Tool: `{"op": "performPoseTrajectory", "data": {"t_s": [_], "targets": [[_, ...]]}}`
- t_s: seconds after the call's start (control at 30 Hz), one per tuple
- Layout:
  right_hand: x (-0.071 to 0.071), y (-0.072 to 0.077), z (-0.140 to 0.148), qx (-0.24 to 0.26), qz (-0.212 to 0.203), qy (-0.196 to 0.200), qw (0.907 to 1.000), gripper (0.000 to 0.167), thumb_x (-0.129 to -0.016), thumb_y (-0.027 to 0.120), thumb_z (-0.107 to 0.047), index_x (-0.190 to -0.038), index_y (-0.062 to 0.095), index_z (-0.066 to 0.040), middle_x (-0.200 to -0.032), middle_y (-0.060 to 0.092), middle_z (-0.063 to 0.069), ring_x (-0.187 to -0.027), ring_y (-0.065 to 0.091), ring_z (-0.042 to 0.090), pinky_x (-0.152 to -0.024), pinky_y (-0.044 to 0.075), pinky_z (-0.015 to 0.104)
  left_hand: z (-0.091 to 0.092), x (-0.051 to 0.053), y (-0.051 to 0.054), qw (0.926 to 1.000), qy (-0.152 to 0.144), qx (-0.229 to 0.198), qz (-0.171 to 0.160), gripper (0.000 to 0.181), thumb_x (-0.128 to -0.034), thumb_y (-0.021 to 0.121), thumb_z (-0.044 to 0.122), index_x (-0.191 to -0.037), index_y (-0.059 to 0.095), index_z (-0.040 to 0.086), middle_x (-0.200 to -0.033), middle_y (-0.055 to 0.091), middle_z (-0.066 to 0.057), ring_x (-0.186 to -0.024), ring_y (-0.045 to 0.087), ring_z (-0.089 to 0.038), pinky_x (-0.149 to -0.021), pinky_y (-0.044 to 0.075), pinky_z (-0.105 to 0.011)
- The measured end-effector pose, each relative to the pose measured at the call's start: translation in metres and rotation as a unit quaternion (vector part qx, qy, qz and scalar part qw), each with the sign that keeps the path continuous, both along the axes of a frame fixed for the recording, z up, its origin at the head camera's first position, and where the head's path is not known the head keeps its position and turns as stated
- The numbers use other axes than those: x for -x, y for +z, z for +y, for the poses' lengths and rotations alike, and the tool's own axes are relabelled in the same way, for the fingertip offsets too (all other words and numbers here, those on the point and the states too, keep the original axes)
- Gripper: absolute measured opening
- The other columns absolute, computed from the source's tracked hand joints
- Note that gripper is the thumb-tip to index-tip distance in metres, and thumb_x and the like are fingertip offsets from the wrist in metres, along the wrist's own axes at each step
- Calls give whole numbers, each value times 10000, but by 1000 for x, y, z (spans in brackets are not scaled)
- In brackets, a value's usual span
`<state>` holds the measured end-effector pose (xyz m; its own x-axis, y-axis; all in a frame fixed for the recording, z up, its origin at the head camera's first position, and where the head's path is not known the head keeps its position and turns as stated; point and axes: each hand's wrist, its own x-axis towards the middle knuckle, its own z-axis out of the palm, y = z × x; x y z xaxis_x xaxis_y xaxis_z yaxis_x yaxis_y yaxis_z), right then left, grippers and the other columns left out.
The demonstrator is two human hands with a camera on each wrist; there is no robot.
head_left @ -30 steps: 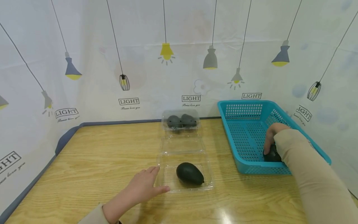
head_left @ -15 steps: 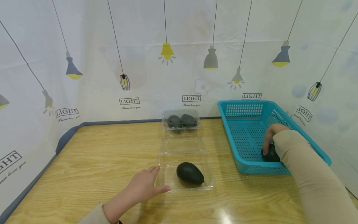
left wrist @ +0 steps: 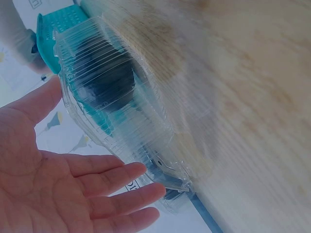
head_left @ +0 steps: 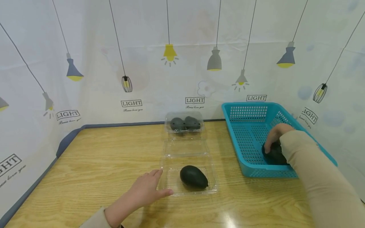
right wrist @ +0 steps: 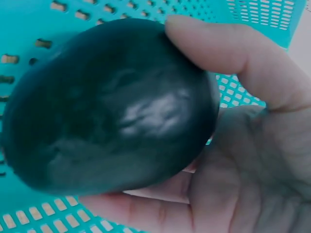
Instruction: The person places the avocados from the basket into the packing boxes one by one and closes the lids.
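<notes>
In the head view my right hand [head_left: 278, 134] reaches down into a blue plastic basket [head_left: 235, 142] and grips a dark green avocado [head_left: 274, 155]. The right wrist view shows the thumb on one side of that avocado [right wrist: 112, 107] and fingers on the other. My left hand [head_left: 146, 190], fingers straight and thumb spread, lies beside the left edge of an open clear plastic clamshell box [head_left: 173, 182]. One avocado [head_left: 193, 177] lies in the near half of this box. From the left wrist, the palm [left wrist: 39, 189] appears with nothing in it, close to the clear wall.
Behind the open box stands another clear box [head_left: 168, 126] with two dark avocados [head_left: 192, 123] inside. Both boxes and the basket are on a wooden table [head_left: 119, 152]. A pale wall cloth [head_left: 159, 82] printed with lamps hangs along the back and sides.
My right hand has shifted slightly left and up within the basket, and more of the avocado it holds now shows. The left hand and the boxes stay in place.
</notes>
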<state>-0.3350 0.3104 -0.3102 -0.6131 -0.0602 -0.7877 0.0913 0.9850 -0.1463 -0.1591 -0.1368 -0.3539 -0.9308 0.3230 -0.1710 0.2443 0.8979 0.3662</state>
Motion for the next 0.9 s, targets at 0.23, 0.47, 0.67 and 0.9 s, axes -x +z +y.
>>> {"op": "performPoseTrajectory", "data": {"t_s": [0.23, 0.47, 0.67, 0.9], "targets": [[1, 8, -2, 474, 242, 302, 9981, 797, -802, 607, -301, -1322, 254, 189, -1326, 259, 419, -1186, 318, 568, -932, 416, 507, 0, 0, 0, 10000, 4, -13, 25, 830, -800, 618, 530, -1338, 401, -64, -1337, 448, -227, -1181, 449, -425, -955, 362, -556], [-2, 19, -10, 914, 575, -253, 9938, 888, -815, 618, -293, -1376, 107, 169, -1353, 126, 437, -1142, 339, 599, -816, 490, 496, 1, 0, 0, 10000, 4, -10, 50, 828, -798, 622, 528, -1334, 406, -64, -1333, 454, -223, -1175, 456, -424, -951, 369, -554], [-1, 29, -19, 1376, 745, -426, 9868, 920, -845, 562, -358, -1400, 8, 124, -1246, 303, 381, -978, 548, 428, -788, 511, 478, 1, 0, 0, 10000, 9, -9, 41, 828, -798, 622, 527, -1338, 403, -62, -1334, 455, -221, -1174, 456, -422, -948, 370, -556], [-5, 42, -33, 1702, 966, -165, 9805, 864, -893, 506, -423, -1396, 45, 107, -1225, 324, 344, -985, 547, 367, -792, 511, 459, 1, 0, -1, 10000, 21, -25, 37, 827, -797, 623, 527, -1339, 404, -57, -1335, 453, -221, -1165, 460, -429, -937, 378, -559]]}}
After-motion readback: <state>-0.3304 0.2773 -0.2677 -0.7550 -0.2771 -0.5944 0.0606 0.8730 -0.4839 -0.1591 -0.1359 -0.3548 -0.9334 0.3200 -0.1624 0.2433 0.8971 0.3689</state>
